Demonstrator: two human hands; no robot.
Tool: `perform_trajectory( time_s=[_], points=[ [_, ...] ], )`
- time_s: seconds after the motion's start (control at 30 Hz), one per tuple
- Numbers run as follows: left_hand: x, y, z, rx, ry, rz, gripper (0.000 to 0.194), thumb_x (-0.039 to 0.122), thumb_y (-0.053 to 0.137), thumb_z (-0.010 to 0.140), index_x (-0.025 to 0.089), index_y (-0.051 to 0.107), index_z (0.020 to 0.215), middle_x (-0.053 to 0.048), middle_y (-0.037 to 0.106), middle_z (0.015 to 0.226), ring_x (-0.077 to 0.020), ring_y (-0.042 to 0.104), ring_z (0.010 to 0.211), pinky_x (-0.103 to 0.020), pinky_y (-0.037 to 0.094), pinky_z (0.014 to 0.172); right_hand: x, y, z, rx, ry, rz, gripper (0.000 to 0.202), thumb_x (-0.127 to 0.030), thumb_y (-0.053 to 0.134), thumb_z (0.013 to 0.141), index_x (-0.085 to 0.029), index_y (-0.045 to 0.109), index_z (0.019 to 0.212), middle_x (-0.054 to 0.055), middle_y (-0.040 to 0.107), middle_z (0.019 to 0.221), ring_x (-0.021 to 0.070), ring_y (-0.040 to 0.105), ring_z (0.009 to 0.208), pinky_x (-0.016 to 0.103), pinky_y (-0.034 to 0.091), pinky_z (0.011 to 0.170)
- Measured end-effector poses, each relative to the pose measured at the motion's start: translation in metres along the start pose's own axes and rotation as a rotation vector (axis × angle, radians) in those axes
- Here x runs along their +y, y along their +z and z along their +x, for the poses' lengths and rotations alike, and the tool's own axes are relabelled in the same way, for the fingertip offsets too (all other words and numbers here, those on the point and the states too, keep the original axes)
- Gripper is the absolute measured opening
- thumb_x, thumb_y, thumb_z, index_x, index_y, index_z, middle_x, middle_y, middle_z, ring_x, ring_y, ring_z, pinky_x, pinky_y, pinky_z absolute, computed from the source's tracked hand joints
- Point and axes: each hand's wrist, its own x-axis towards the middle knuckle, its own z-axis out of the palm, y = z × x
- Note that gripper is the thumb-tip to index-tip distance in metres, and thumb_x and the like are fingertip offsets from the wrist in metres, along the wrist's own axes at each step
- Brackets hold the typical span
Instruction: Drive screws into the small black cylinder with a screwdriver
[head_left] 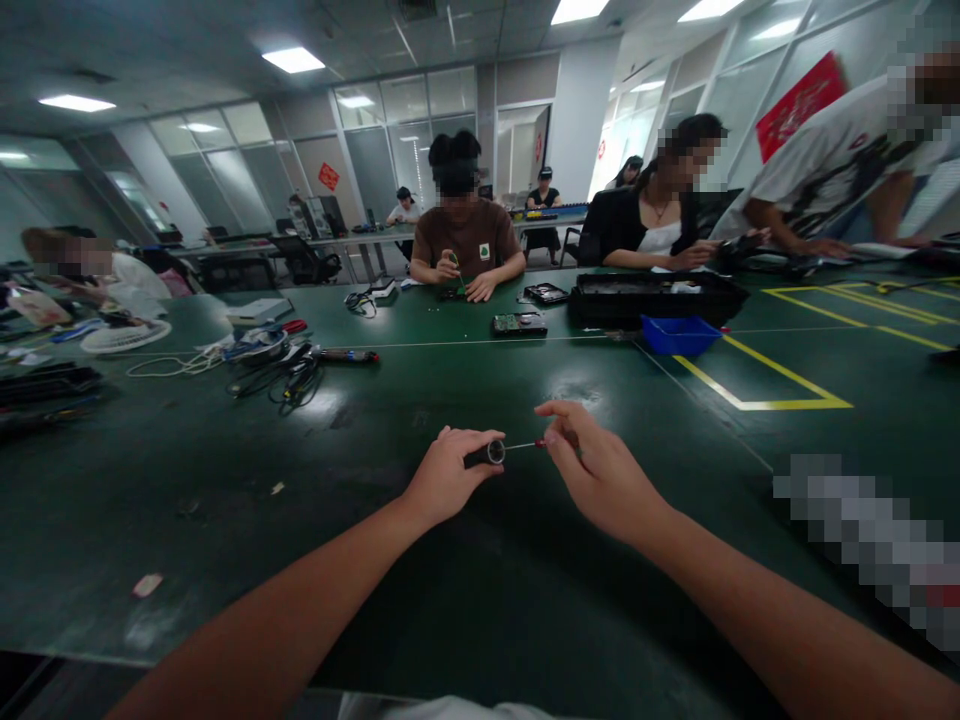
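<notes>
My left hand [452, 470] is closed round a small black cylinder [475, 457], whose silver-ringed round end faces me and to the right. Most of its body is hidden by the fingers. Between thumb and fingers, my right hand [596, 455] grips a thin screwdriver [523, 446] with a red part at the fingertips. Its metal shaft points left, and the tip reaches the ringed end of the cylinder; whether it touches a screw is too small to tell. Both hands are just above the green table [315, 580].
Tangled cables [289, 375] and a pen-like tool [345, 355] lie at the left. Farther off are an opened hard drive [519, 324], a black tray [660, 297] and a blue bin [681, 336]. Across the table a person [466, 240] works on a green board. A pixelated object [870, 540] lies at right.
</notes>
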Motion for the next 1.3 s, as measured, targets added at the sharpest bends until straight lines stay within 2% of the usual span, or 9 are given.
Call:
perform_trajectory(
  time_s=[0.17, 0.43, 0.63, 0.8, 0.9, 0.97, 1.07, 1.17, 1.3],
  points=[
    [0.001, -0.001, 0.000, -0.004, -0.012, 0.005, 0.038, 0.025, 0.073, 0.084, 0.031, 0.066, 0.121, 0.000, 0.070, 0.118, -0.0243, 0.060, 0.111, -0.051, 0.031, 0.110, 0.001, -0.001, 0.002, -0.009, 0.062, -0.020, 0.028, -0.036, 0.036, 0.102, -0.021, 0.059, 0.107, 0.003, 0.069, 0.079, 0.0182, 0.063, 0.063, 0.030, 0.041, 0.058],
    [0.002, -0.004, 0.002, 0.031, -0.052, -0.001, 0.039, 0.024, 0.071, 0.085, 0.029, 0.065, 0.123, -0.003, 0.069, 0.122, -0.0254, 0.059, 0.114, -0.050, 0.034, 0.110, 0.003, 0.005, -0.003, -0.003, 0.024, 0.084, 0.028, -0.033, 0.040, 0.101, -0.020, 0.046, 0.125, 0.006, 0.066, 0.090, 0.0206, 0.064, 0.079, 0.032, 0.047, 0.068],
    [0.002, -0.003, 0.001, 0.018, -0.014, 0.013, 0.039, 0.024, 0.073, 0.084, 0.030, 0.066, 0.122, -0.003, 0.069, 0.121, -0.0260, 0.060, 0.114, -0.052, 0.033, 0.110, 0.000, 0.003, -0.003, 0.014, 0.105, 0.088, 0.029, -0.038, 0.033, 0.103, -0.022, 0.053, 0.116, 0.002, 0.064, 0.079, 0.0187, 0.060, 0.064, 0.032, 0.043, 0.059],
    [0.004, -0.003, 0.001, 0.026, -0.040, 0.027, 0.039, 0.023, 0.073, 0.084, 0.029, 0.066, 0.121, -0.002, 0.069, 0.121, -0.0254, 0.060, 0.114, -0.051, 0.034, 0.110, 0.005, 0.011, -0.003, 0.102, 0.155, 0.335, 0.021, -0.038, 0.045, 0.098, -0.022, 0.054, 0.109, 0.006, 0.064, 0.091, 0.0206, 0.062, 0.082, 0.034, 0.048, 0.070],
    [0.005, -0.005, 0.002, 0.020, -0.026, 0.021, 0.038, 0.023, 0.073, 0.084, 0.029, 0.066, 0.121, -0.003, 0.069, 0.121, -0.0250, 0.060, 0.114, -0.050, 0.033, 0.111, 0.012, 0.016, 0.003, 0.140, 0.256, 0.530, 0.025, -0.044, 0.049, 0.095, -0.021, 0.059, 0.096, 0.003, 0.060, 0.082, 0.0185, 0.058, 0.075, 0.035, 0.049, 0.072],
    [0.004, -0.005, 0.002, 0.028, 0.018, 0.021, 0.040, 0.024, 0.072, 0.085, 0.030, 0.065, 0.123, -0.003, 0.069, 0.123, -0.0242, 0.059, 0.116, -0.051, 0.029, 0.113, 0.018, 0.018, 0.008, 0.213, 0.400, 0.792, 0.027, -0.046, 0.050, 0.093, -0.020, 0.058, 0.088, 0.000, 0.054, 0.073, 0.0163, 0.054, 0.067, 0.035, 0.050, 0.069],
    [0.002, -0.006, 0.001, 0.053, 0.056, 0.031, 0.042, 0.024, 0.072, 0.085, 0.031, 0.063, 0.125, -0.002, 0.068, 0.125, -0.0231, 0.058, 0.119, -0.053, 0.023, 0.116, 0.026, 0.022, 0.014, 0.181, 0.557, 1.002, 0.026, -0.046, 0.054, 0.090, -0.020, 0.055, 0.084, -0.002, 0.050, 0.068, 0.0136, 0.048, 0.057, 0.034, 0.052, 0.063],
    [0.002, -0.005, 0.001, 0.037, 0.033, 0.033, 0.041, 0.024, 0.073, 0.084, 0.030, 0.064, 0.124, -0.002, 0.069, 0.123, -0.0234, 0.059, 0.118, -0.053, 0.025, 0.115, 0.028, 0.024, 0.014, 0.244, 0.523, 0.937, 0.025, -0.046, 0.055, 0.090, -0.020, 0.056, 0.087, 0.000, 0.054, 0.072, 0.0148, 0.053, 0.062, 0.034, 0.053, 0.065],
    [0.003, -0.005, 0.001, 0.022, 0.028, 0.041, 0.042, 0.027, 0.073, 0.085, 0.031, 0.063, 0.126, -0.002, 0.068, 0.124, -0.0239, 0.059, 0.118, -0.053, 0.024, 0.115, 0.024, 0.022, 0.010, 0.275, 0.371, 0.699, 0.029, -0.048, 0.048, 0.095, -0.021, 0.057, 0.090, 0.001, 0.058, 0.075, 0.0161, 0.056, 0.067, 0.033, 0.051, 0.067]
  ],
)
